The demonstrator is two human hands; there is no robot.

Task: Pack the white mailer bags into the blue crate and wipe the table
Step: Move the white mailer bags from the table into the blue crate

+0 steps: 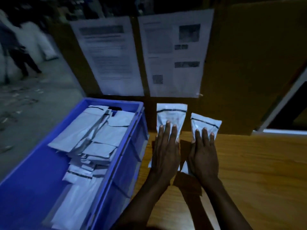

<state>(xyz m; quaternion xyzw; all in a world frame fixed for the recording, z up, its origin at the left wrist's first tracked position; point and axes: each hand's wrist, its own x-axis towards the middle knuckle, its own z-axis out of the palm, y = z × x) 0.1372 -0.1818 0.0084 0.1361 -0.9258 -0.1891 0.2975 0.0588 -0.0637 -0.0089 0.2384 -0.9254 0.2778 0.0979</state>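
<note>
Two white mailer bags lie side by side on the wooden table (pixel 257 163). My left hand (pixel 166 150) rests flat, fingers straight, on the left mailer bag (pixel 171 113). My right hand (pixel 203 151) lies flat in the same way on the right mailer bag (pixel 206 122), which is slightly tilted. The far ends of both bags reach up against the cardboard wall. To the left stands the blue crate (pixel 131 146), holding several white mailer bags (pixel 99 133) in a loose pile.
A brown cardboard wall (pixel 249 72) rises behind the table with two printed sheets (pixel 174 52) taped to it. Beyond the crate, at left, is a grey floor with a person's legs (pixel 21 62) far off. The scene is dim.
</note>
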